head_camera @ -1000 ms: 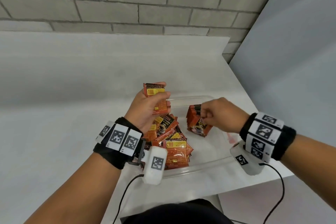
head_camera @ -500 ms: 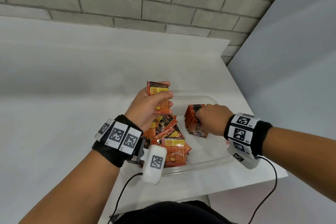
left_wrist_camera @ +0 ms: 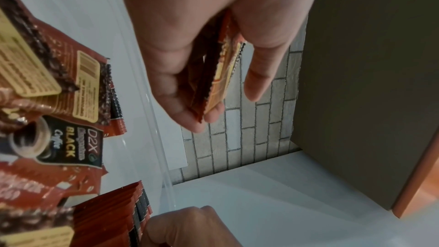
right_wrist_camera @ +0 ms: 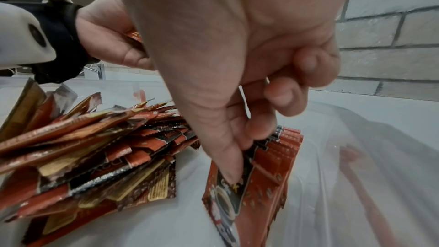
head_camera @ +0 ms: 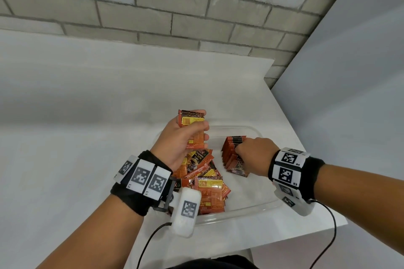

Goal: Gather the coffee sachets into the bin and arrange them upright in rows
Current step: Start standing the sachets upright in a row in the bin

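Note:
A clear plastic bin [head_camera: 251,208] sits on the white table near its right front corner. A loose pile of orange-red coffee sachets [head_camera: 203,179] lies in the bin's left half. My left hand [head_camera: 181,137] holds a small stack of sachets [head_camera: 193,126] above the pile, thumb across the front; the stack's edges [left_wrist_camera: 213,74] show between my fingers. To the right, a row of upright sachets [head_camera: 231,153] leans in the bin. My right hand [head_camera: 251,155] pinches the front of this row [right_wrist_camera: 261,166] with thumb and forefinger [right_wrist_camera: 228,157].
The white table [head_camera: 87,137] spreads wide to the left. A grey brick wall [head_camera: 175,6] runs behind it and a plain grey panel [head_camera: 349,94] stands to the right. The table's front edge [head_camera: 284,242] lies just past the bin. Cables hang from both wrist cameras.
My right hand has dropped lower over the upright row and pinches it from above. The left hand has kept its stack at about the same place.

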A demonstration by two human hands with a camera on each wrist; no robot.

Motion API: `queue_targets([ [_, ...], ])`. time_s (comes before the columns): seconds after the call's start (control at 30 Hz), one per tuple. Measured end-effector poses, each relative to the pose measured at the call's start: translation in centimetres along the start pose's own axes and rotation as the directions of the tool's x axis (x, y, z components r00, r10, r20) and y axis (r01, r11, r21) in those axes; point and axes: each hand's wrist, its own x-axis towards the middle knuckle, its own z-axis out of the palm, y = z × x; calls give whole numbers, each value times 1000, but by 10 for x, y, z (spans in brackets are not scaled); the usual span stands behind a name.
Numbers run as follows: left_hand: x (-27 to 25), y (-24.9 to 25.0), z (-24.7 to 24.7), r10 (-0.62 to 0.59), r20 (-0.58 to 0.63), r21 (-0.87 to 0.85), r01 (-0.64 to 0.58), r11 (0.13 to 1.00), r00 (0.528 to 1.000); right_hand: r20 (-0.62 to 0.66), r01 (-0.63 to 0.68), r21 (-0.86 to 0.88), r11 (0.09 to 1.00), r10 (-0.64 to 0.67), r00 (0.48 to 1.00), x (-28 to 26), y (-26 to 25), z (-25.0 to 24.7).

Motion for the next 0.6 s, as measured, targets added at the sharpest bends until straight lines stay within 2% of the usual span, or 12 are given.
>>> queue_targets([
  [0.2,2,0,1,0,-14,-32,0,999,1000,-4,-28,32,999,28,1000,-2,2,-2],
  [0.33,1,1,2,-66,-21,-132,63,989,998,-47,-26,56,998,29,998,-10,2,-8],
  [0.43,-1,2,3,-92,-20,-136,88,987,996,-95,-12,193,981,31,995,-17,11,-18],
  [0.5,-3,1,6,-80,-7,-80,80,994,997,-176,60,459,886,24,984,-21,23,-27],
  [0.6,-6,1,11,-63,28,24,63,998,998,-365,239,810,535,141,920,-29,27,-39],
])
